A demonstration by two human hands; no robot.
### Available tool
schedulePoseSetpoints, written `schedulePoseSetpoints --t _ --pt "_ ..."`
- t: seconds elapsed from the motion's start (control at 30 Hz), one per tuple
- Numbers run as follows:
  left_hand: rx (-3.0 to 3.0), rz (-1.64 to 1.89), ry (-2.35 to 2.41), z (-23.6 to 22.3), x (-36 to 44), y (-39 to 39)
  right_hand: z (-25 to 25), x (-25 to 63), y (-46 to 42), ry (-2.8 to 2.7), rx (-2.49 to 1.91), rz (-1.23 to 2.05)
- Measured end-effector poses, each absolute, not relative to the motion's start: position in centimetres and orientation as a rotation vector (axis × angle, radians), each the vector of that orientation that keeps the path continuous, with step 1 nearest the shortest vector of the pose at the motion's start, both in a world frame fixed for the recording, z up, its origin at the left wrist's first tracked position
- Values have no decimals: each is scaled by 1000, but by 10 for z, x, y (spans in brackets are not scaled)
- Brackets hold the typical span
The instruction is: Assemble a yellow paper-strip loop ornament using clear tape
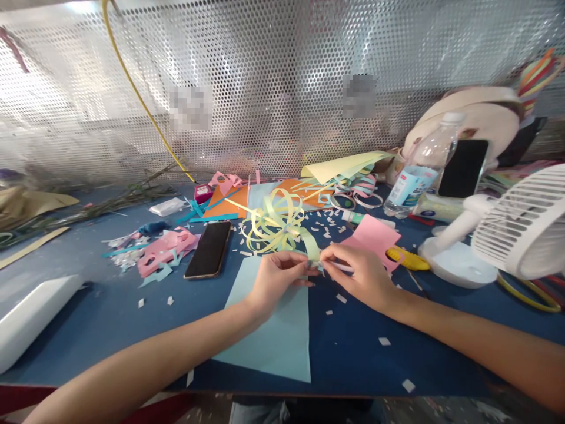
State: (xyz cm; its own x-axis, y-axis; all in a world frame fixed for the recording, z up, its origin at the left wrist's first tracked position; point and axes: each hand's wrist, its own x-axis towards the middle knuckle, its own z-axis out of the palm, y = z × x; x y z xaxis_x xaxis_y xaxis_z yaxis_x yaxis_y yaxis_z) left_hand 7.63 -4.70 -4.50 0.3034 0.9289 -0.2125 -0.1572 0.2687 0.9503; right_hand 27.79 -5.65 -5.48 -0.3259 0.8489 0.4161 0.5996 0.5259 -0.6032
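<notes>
Both of my hands meet over the top right corner of a light blue paper sheet (276, 341) lying on the table. My left hand (282, 274) pinches the lower end of a pale green paper strip (310, 242). My right hand (359, 274) is closed on the same end, fingertips almost touching those of the left. Something thin and white shows under the right fingers; I cannot make out what it is. Just beyond the hands rests a loose ball of looped pale yellow paper strips (271, 227). Pink paper (375, 238) lies behind the right hand.
A phone (209, 250) and paper scraps (165, 250) lie left. Right are a yellow tool (408, 258), a white fan (521, 224) and a water bottle (415, 176). Scissors (344, 201) lie at the back, before a perforated metal panel (265, 76). A white case (37, 315) sits far left.
</notes>
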Motion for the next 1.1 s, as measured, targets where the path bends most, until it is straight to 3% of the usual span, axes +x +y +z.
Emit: schedulePoseSetpoints --t 1.1 --pt "1077 907 969 -45 77 -50 -55 277 -56 -2124 -1135 329"
